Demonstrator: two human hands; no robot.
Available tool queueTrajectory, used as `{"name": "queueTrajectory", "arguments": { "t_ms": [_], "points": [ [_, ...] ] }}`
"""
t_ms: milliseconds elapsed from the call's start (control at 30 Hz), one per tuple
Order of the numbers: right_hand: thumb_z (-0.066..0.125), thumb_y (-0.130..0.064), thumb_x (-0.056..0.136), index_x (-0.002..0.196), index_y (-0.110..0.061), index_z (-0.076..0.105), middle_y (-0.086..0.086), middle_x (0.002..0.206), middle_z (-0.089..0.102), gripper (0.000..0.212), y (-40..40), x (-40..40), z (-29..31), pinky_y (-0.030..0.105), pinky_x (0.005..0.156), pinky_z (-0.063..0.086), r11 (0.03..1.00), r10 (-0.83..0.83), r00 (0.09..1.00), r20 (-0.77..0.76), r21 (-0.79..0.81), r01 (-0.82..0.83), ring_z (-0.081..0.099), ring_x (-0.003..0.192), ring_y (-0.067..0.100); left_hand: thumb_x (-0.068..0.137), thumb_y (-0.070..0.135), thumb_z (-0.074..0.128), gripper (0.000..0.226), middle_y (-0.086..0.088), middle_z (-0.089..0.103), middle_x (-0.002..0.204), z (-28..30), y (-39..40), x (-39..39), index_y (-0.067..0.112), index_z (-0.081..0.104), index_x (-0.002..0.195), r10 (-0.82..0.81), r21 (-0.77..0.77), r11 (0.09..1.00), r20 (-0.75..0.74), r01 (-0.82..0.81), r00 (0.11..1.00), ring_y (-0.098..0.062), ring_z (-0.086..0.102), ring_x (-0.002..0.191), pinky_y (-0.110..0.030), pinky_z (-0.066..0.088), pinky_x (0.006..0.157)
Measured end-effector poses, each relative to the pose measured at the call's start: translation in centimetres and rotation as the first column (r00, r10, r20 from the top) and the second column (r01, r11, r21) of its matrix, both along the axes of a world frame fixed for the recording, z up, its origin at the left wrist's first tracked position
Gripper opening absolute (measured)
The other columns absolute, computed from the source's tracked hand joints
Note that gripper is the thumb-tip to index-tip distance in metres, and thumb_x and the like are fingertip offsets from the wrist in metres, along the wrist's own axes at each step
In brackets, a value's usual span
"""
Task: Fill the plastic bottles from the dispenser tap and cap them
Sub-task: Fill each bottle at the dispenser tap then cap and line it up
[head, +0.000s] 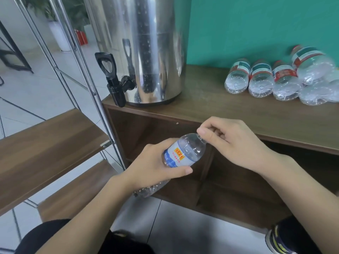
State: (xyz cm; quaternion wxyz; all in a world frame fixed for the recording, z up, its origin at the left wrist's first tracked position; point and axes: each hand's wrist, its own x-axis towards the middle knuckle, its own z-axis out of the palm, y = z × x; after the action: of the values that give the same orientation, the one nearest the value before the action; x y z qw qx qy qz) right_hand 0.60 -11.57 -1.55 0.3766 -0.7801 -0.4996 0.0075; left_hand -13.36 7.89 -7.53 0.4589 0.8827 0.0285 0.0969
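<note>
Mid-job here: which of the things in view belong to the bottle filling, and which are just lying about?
Part of the job:
held bottle, gripped by left hand
right hand pinching its neck
dispenser and its black tap
lying bottles on the cabinet top

Just about:
metal rack
wooden shelf

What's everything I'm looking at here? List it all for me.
Dispenser: one, shiny steel, left end of the cabinet top.
Tap: one, black, on the dispenser's front, overhanging the cabinet edge.
Lying bottles: at least five, clear with red-and-green labels, piled at right on the cabinet.
Cabinet: one, dark wood, open compartments below.
Shelf rack: one, chrome posts with wooden boards, at left.
Held bottle: one, clear, blue-and-white label, tilted.
Left hand: grips the held bottle's body.
Right hand: fingers pinch its top.
</note>
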Motion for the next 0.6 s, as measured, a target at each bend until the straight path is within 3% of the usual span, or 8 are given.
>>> {"name": "queueTrajectory", "arguments": {
  "t_ms": [133,267,333,433,500,600],
  "points": [
    [0.051,-0.042,0.1,0.103,-0.016,0.073,-0.017,0.087,0.069,0.034,0.0,0.3,0.0,0.012,0.07,0.046,1.0,0.03,0.996,0.086,0.008,-0.03,0.064,0.08,0.006,0.077,0.058,0.083,0.064,0.018,0.068,0.104,-0.1,0.7,-0.3,0.037,0.058,0.132,0.052,0.092,0.994,0.013,-0.053,0.999,-0.005,0.068,0.097,-0.027,0.059,0.082],
    [0.058,-0.048,0.093,0.089,-0.029,0.075,-0.018,0.077,0.07,0.026,0.4,0.0,0.6,0.011,0.065,0.044,1.0,-0.019,0.999,-0.026,0.017,0.02,0.062,0.068,0.006,0.075,0.076,0.072,0.075,0.025,0.067,0.104,0.6,0.8,-0.7,0.045,0.049,0.14,0.146,0.343,0.923,0.106,-0.174,0.984,0.002,0.065,0.095,-0.018,0.054,0.079],
    [0.058,-0.046,0.095,0.091,-0.024,0.076,-0.011,0.078,0.07,0.029,0.5,-0.1,0.8,0.017,0.063,0.045,1.0,0.0,0.999,-0.044,0.018,0.001,0.06,0.065,0.008,0.077,0.078,0.068,0.076,0.025,0.067,0.105,0.9,0.7,-0.8,0.047,0.045,0.142,0.152,0.371,0.91,0.12,-0.186,0.981,0.002,0.065,0.095,-0.017,0.053,0.078],
    [0.06,-0.034,0.099,0.107,-0.022,0.075,-0.003,0.092,0.07,0.022,0.4,0.2,0.9,0.032,0.078,0.05,0.999,0.053,0.997,-0.061,0.003,-0.053,0.064,0.082,0.015,0.08,0.068,0.074,0.073,0.02,0.069,0.107,0.9,0.8,-0.9,0.047,0.044,0.143,0.079,0.182,0.98,0.049,-0.086,0.996,-0.003,0.068,0.097,-0.028,0.057,0.085],
    [0.064,-0.019,0.099,0.117,-0.026,0.072,-0.006,0.107,0.068,0.022,0.3,0.4,1.0,0.028,0.086,0.051,0.992,0.121,0.985,-0.123,-0.004,-0.122,0.064,0.099,0.016,0.082,0.057,0.079,0.071,0.019,0.07,0.107,1.0,1.0,-1.1,0.042,0.047,0.144,0.035,0.048,0.998,0.015,-0.036,0.999,-0.005,0.069,0.099,-0.028,0.057,0.088],
    [0.062,-0.006,0.099,0.122,-0.028,0.069,-0.01,0.12,0.066,0.033,0.2,0.5,1.3,0.026,0.093,0.05,0.978,0.199,0.968,-0.155,-0.025,-0.205,0.062,0.112,0.016,0.084,0.048,0.08,0.063,0.017,0.07,0.103,1.2,1.1,-1.3,0.038,0.052,0.14,-0.003,-0.024,1.0,-0.001,0.003,1.0,-0.007,0.07,0.096,-0.022,0.055,0.083]
  ]
}}
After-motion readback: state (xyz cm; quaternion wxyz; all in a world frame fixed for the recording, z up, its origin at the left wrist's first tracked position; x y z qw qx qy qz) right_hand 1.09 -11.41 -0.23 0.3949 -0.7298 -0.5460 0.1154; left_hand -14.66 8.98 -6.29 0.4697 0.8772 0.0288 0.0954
